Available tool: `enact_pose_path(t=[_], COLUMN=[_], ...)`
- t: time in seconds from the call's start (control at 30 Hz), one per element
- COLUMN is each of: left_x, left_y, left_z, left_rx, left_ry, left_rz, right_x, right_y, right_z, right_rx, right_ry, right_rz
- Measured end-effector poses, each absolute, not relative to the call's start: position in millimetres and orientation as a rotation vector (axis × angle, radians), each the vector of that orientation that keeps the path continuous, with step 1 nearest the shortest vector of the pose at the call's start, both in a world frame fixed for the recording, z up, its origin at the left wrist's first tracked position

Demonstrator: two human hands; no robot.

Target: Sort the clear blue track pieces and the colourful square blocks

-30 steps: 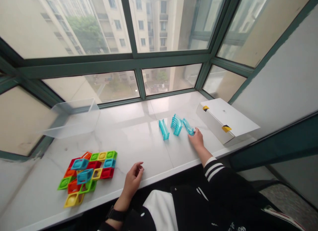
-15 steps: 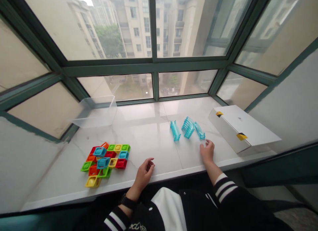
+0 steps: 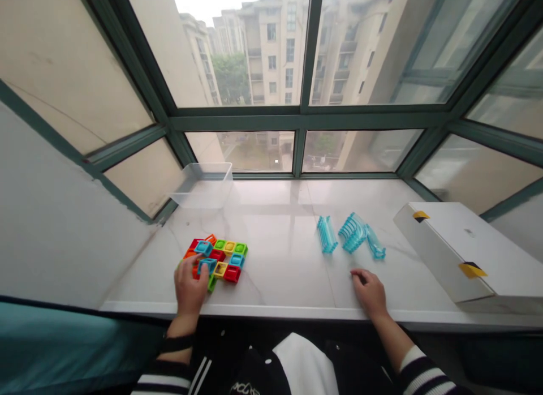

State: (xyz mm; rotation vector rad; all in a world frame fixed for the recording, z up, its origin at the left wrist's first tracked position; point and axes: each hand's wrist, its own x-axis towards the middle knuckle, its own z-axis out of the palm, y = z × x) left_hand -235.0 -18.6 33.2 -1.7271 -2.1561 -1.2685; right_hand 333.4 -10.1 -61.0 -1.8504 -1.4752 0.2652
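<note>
My left hand (image 3: 190, 284) is over the front left of a cluster of coloured plastic blocks (image 3: 229, 247). Its thumb and fingertips close about a blue block (image 3: 207, 265) on top; the hand hides several blocks beneath. My right hand (image 3: 370, 291) rests on the white sill with its fingers curled in and nothing visible in them. Beyond it lie three translucent light-blue plastic pieces: a straight ribbed one (image 3: 326, 235), a curved one (image 3: 353, 232) and a narrow one (image 3: 375, 243). They are apart from the right hand.
A clear plastic bin (image 3: 206, 185) stands at the back left by the window. A white box (image 3: 479, 242) with yellow-and-black tabs sits at the right. The white sill (image 3: 280, 259) ends at a front edge by my body, with green window frames (image 3: 297, 121) behind.
My left hand has moved left from the bare sill onto the blocks. My right hand has drawn back from the light-blue pieces. The camera view has swung left.
</note>
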Motion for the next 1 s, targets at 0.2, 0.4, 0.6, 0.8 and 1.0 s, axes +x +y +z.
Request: enact_pose_path(t=[0.2, 0.4, 0.6, 0.8, 1.0], left_x=[-319.7, -326.1, -299.7, -242.4, -183.5], left_y=[19.5, 29.5, 32.4, 38.1, 32.4], left_z=[2.9, -23.7, -28.3, -31.8, -39.2], left_rx=[-1.857, -1.944, -1.952, -2.018, -2.141], left_ry=[-2.404, -2.486, -2.421, -2.375, -2.276], left_rz=[-1.013, -0.879, -0.863, -0.833, -0.892], right_x=[332.3, 331.2, 331.2, 329.8, 329.9], right_y=[-10.4, -10.8, -11.3, -12.5, -11.9], right_z=[-61.5, -63.1, -64.0, -62.8, -60.3], right_rx=[-1.842, -1.829, -1.834, -1.825, -1.79], right_ry=[-1.481, -1.499, -1.508, -1.49, -1.489], right_rz=[0.256, 0.241, 0.214, 0.225, 0.247])
